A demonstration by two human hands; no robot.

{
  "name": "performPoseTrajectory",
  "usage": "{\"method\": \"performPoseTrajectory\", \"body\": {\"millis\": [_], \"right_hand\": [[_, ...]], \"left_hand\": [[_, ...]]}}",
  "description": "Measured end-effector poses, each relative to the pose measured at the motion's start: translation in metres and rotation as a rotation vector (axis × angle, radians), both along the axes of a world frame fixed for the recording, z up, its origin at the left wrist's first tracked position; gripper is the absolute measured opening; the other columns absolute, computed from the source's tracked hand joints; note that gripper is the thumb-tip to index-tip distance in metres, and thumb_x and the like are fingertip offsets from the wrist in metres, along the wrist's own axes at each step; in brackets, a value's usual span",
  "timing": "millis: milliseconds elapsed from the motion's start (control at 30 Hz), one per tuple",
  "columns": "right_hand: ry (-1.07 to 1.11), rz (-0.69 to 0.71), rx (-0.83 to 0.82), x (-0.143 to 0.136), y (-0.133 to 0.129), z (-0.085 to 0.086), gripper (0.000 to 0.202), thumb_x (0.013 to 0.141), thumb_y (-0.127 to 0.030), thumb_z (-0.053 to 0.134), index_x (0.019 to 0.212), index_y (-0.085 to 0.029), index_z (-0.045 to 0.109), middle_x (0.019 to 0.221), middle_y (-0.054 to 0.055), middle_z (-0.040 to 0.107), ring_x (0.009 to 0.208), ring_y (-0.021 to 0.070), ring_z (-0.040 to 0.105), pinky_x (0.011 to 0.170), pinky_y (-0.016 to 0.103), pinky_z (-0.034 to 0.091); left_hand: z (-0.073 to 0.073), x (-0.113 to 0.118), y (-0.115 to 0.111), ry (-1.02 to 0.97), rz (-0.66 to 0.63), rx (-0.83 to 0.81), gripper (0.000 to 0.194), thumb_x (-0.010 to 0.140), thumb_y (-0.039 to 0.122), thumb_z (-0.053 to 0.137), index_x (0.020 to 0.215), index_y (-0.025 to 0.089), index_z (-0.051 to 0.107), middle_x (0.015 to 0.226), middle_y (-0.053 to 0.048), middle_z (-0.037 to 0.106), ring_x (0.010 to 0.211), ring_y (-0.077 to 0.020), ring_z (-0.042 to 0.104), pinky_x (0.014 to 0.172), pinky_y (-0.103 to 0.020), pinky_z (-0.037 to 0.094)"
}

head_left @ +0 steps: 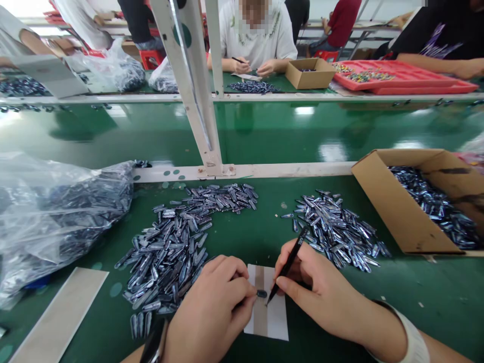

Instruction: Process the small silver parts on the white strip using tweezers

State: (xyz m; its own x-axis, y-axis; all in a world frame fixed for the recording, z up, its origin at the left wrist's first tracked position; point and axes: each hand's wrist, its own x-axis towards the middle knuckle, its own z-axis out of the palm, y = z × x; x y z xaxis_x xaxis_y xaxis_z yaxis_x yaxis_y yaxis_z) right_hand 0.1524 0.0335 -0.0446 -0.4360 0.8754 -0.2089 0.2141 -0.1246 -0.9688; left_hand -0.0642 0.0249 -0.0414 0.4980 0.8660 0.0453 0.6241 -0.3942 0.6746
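My left hand [217,307] pinches one small dark clip [261,293] between thumb and forefinger, above a white card [278,317] with a tan strip down its middle. My right hand [317,290] is closed round black tweezers [289,259], whose tips point down at the strip, just right of and below the clip. A large pile of dark clips [166,262] lies beyond and to the left of my left hand. Beyond my right hand is a second pile of shinier clips [336,227].
An open cardboard box [408,227] of clips stands at the right. At the left are a clear plastic bag [75,212] of clips and a flat beige strip [62,317]. A white metal post [192,91] rises from the rail [295,170]. People sit across the green belt [272,131].
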Motion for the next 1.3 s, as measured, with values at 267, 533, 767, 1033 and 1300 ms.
{"method": "performPoseTrajectory", "body": {"millis": [267,533,767,1033,1300], "right_hand": [[0.075,-0.126,-0.061,-0.0029,0.0014,-0.0041,0.011,0.096,-0.020,0.053,0.097,-0.025,0.043,0.087,-0.002,0.059,0.075,0.0146,0.069,0.071,0.031,0.058],[0.065,-0.122,-0.050,-0.0052,0.0001,-0.0062,0.014,0.095,-0.018,0.055,0.097,-0.025,0.044,0.087,-0.002,0.060,0.078,0.0151,0.068,0.073,0.032,0.058],[0.015,-0.099,-0.008,-0.0043,-0.0007,-0.0085,0.012,0.095,-0.023,0.056,0.098,-0.027,0.045,0.089,-0.001,0.061,0.079,0.0169,0.066,0.071,0.033,0.057],[-0.053,-0.056,0.106,-0.0030,-0.0010,-0.0068,0.007,0.094,-0.022,0.054,0.096,-0.028,0.050,0.088,-0.001,0.058,0.077,0.0171,0.063,0.068,0.033,0.056],[0.001,-0.055,0.153,-0.0010,-0.0034,-0.0077,0.013,0.094,-0.018,0.054,0.100,-0.028,0.048,0.095,0.000,0.055,0.081,0.0164,0.061,0.070,0.033,0.057]], "left_hand": [[0.0011,0.0011,-0.0004,0.005,-0.006,0.003,0.021,0.080,0.002,0.059,0.072,0.021,0.063,0.085,0.001,0.060,0.082,-0.0175,0.057,0.075,-0.032,0.047],[-0.0009,0.0016,-0.0010,0.006,-0.013,-0.001,0.021,0.080,0.002,0.059,0.072,0.021,0.062,0.085,0.001,0.059,0.083,-0.0173,0.056,0.074,-0.031,0.046],[0.0010,0.0018,0.0000,0.008,-0.020,-0.001,0.020,0.081,0.003,0.059,0.073,0.021,0.062,0.086,0.001,0.060,0.084,-0.0179,0.056,0.075,-0.032,0.047],[0.0025,-0.0011,-0.0006,0.166,-0.104,0.135,0.018,0.081,0.005,0.064,0.080,0.023,0.064,0.091,0.001,0.062,0.084,-0.0192,0.058,0.071,-0.032,0.047],[0.0037,0.0023,-0.0033,0.327,-0.137,0.322,0.021,0.073,0.007,0.072,0.082,0.025,0.065,0.088,0.002,0.065,0.082,-0.0217,0.059,0.072,-0.037,0.045]]}}
